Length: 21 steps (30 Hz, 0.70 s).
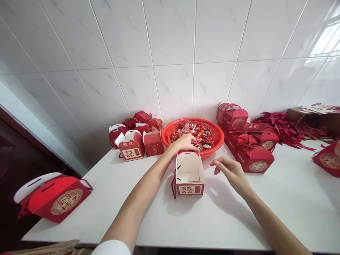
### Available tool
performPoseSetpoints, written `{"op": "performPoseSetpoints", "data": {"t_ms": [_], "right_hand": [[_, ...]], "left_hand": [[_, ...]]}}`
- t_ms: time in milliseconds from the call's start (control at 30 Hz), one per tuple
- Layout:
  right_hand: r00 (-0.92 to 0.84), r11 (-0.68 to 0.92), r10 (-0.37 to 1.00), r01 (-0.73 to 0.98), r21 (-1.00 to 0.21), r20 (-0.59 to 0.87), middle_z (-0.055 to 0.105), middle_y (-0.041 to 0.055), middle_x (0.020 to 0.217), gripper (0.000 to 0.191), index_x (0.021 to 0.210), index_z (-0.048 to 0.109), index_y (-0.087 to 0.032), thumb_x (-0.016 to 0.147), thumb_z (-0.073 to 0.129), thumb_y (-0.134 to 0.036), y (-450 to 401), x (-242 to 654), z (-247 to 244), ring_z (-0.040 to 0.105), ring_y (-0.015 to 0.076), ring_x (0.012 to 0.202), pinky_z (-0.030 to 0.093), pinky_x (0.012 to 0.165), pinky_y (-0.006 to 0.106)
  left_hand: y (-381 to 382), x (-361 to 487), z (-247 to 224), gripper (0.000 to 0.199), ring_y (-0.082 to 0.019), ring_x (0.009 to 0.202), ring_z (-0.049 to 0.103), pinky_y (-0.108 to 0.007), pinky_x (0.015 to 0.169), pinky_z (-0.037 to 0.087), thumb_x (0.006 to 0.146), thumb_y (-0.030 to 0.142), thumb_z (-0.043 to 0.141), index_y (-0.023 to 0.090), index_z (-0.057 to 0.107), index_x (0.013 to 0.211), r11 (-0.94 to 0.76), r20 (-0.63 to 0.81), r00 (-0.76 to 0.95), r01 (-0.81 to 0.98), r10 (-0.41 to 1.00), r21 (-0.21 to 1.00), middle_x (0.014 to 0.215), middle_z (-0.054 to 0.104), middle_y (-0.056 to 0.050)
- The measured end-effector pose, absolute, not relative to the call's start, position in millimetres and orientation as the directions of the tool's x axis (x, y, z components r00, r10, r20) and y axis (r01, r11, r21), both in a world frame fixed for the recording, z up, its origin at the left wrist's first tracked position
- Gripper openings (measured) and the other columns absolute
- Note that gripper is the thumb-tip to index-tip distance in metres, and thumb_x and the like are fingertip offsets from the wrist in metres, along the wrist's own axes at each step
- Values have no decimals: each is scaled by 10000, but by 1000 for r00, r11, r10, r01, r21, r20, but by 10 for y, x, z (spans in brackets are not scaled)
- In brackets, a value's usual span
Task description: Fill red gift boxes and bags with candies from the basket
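My left hand reaches over the near rim of a red plastic basket. Its fingers are apart among the wrapped candies, their tips partly hidden. Just in front of the basket stands a small red and white gift box with its top open, a pale inside and a dark red cord on its left side. To the right of this box hovers my right hand, fingers loosely bent, with nothing visible in them and not touching the box.
Red gift boxes stand left of the basket, and more boxes are stacked right. A large red box sits at the left edge. Dark red ribbons lie by a carton. At far right, another person's hand touches a box.
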State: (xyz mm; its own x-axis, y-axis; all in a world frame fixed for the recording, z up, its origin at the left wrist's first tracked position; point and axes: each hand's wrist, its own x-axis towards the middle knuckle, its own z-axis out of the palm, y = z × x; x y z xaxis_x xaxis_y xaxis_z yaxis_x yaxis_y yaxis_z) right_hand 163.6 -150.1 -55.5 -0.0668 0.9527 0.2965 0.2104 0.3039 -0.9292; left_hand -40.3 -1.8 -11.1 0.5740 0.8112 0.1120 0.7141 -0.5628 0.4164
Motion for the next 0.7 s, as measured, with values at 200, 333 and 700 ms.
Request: {"op": "performPoseSetpoints", "data": {"t_ms": [200,333,700], "right_hand": [[73,449,885,137,-883,461,707,52,829,325,843,683,-210,819,689,-534,-1151,1582,-153,648,197,749,537,747,351],[200,401,889,101,-911,413,703,81,1033,425,1033,621,-216,732,770,-475,-724,1468,7,662,238,1014,524,929,393],[-154,60,985,-138,-989,81,709,25,830,318,812,667,-194,609,875,-323,-312,1303,-48,671,173,758,613,654,308]], "left_hand": [[-16,-383,-60,399,-255,843,631,-328,750,466,656,492,817,177,687,864,-551,353,424,657,834,515,852,681,-32],[-45,-377,-25,390,-242,868,618,-324,782,471,690,483,822,168,667,862,-594,445,398,607,802,528,890,655,-45],[-37,-378,-71,370,-250,1090,631,-346,952,501,725,181,759,196,658,1081,-722,588,426,476,688,501,1137,661,-71]]}}
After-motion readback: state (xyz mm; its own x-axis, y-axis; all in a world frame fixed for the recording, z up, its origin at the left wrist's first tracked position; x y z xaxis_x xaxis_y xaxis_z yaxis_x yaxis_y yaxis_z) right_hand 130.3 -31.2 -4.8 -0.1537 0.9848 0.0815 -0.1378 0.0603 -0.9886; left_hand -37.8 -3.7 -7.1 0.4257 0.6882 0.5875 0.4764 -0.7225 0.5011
